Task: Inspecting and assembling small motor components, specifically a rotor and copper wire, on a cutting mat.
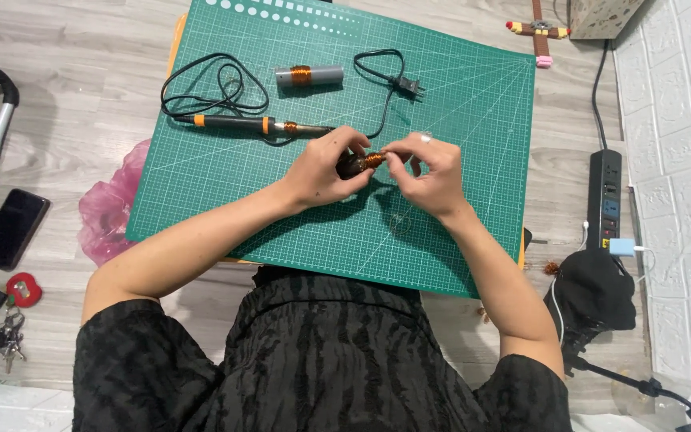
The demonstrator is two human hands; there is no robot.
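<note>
While left hand [325,170] grips the copper coil [364,162], right hand [432,178] pinches its wire.

Both hands meet over the green cutting mat [225,160]: the left hand [325,172] grips a dark cylinder wound with copper wire [364,162], the right hand [433,180] pinching at its coil. A soldering iron [253,123] lies just beyond.

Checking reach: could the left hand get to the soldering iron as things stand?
Probably yes, once freed: the soldering iron lies just beyond the left hand with open mat between, but that hand grips the copper-wound piece.
</note>
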